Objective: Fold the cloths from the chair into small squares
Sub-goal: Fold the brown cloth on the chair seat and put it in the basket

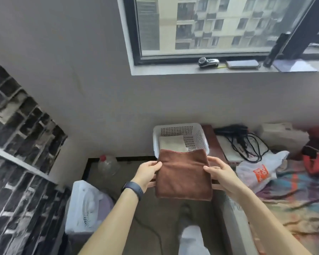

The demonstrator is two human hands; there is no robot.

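Observation:
A brown cloth (pixel 183 173), folded into a flat square, hangs in the air between my hands. My left hand (pixel 147 174) holds its left edge, thumb on top and fingers under it. My right hand (pixel 220 174) holds the right edge the same way. Just beyond the cloth stands a white perforated basket (pixel 201 138) with a folded cream cloth (pixel 173 143) lying inside. The brown cloth's far edge overlaps the basket's near rim in the view. The chair is not visible.
A dark wooden stand (pixel 209 130) carries the basket. Black cables (pixel 245 142) and a white plastic bag (pixel 258 172) lie to the right, beside a patterned bedspread (pixel 293 203). A plastic jug (pixel 108 163) and a white fan (pixel 85 207) stand on the floor at left.

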